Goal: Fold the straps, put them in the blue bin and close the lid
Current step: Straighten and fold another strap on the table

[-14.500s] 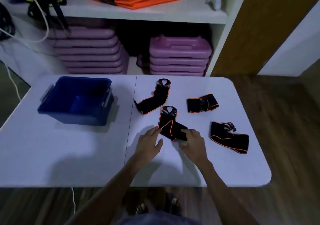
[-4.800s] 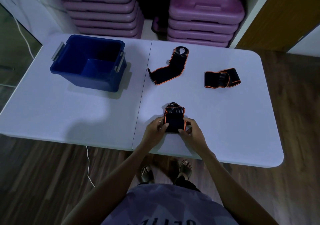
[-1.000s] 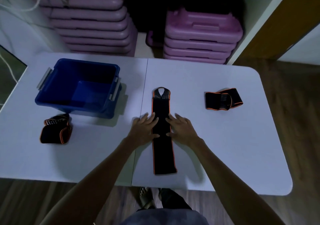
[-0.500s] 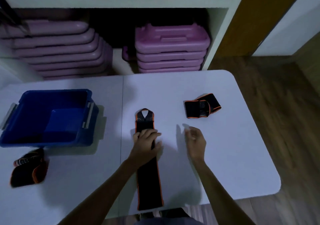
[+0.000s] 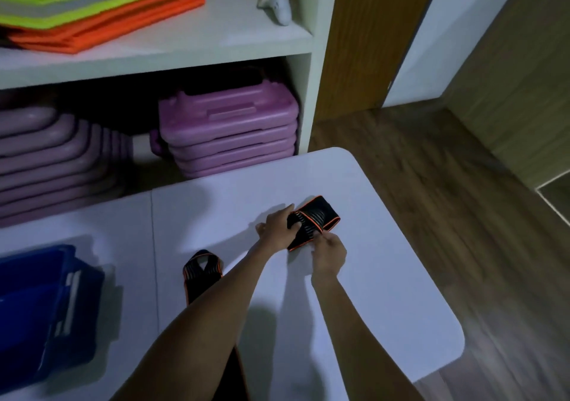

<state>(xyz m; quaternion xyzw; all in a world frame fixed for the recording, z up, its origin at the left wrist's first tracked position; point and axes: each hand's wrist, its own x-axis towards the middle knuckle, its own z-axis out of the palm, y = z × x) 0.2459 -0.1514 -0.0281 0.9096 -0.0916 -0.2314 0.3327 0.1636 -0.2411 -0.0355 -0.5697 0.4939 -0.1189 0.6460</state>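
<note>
Both hands are on the folded strap (image 5: 313, 222) near the table's (image 5: 385, 292) far right part. Left hand (image 5: 277, 229) lies over its left end, fingers curled onto the fabric, thumb side partly hidden. Right hand (image 5: 328, 255) pinches the strap's near edge between thumb and fingers, other fingers curled. Strap is black with orange trim and a grey ribbed patch, bunched in loose overlapping folds, resting on the table. Second strap (image 5: 202, 274), same black and orange, lies flat and stretched toward the camera, loop end up, mostly hidden under the left forearm. Blue bin (image 5: 37, 314) sits at the left edge, open, cut off by the frame, well apart from both straps. Purple cases (image 5: 228, 129) stacked on the shelf behind.
</note>
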